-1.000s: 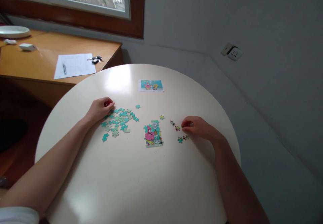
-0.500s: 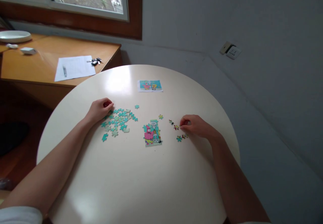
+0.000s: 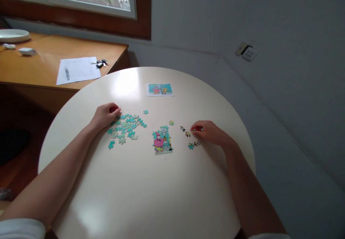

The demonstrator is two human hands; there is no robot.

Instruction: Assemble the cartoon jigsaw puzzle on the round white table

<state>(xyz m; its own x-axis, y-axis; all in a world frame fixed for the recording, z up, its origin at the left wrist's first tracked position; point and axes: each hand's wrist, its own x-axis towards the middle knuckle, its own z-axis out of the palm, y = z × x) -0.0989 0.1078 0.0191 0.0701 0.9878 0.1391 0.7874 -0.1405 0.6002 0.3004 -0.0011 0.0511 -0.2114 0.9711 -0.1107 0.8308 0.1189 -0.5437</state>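
Fingertips of the right hand (image 3: pixel 206 129) are drawn together, thumb against the curled fingers; whether a piece is pinched between them cannot be determined at this size. Right-hand pose: palm down, knuckles outward, fingertips directed toward the table's left edge. The right forearm (image 3: pixel 242 181) enters over the near right edge of the round table (image 3: pixel 134 192) and bends inward at the wrist.

Left hand (image 3: pixel 106 113): fingers curled, thumb close to the index finger, knuckles toward the far edge. Contents of this grip, if any, cannot be seen. The left forearm (image 3: pixel 61 170) extends from the near left edge in a nearly straight line to the hand, which is positioned at the far left border of the loose piece heap (image 3: pixel 126 126).

Component locations: the assembled puzzle section (image 3: pixel 162 141) lies near the table's middle, between the hands. Its visible figures are pink and pale teal. A yellow piece (image 3: pixel 171 123) lies just beyond its far right corner. A patterned piece (image 3: pixel 188 134) lies just beside the right fingertips; a teal piece (image 3: pixel 191 146) lies closer to the near edge. The reference picture (image 3: pixel 160 89) lies flat toward the far edge.
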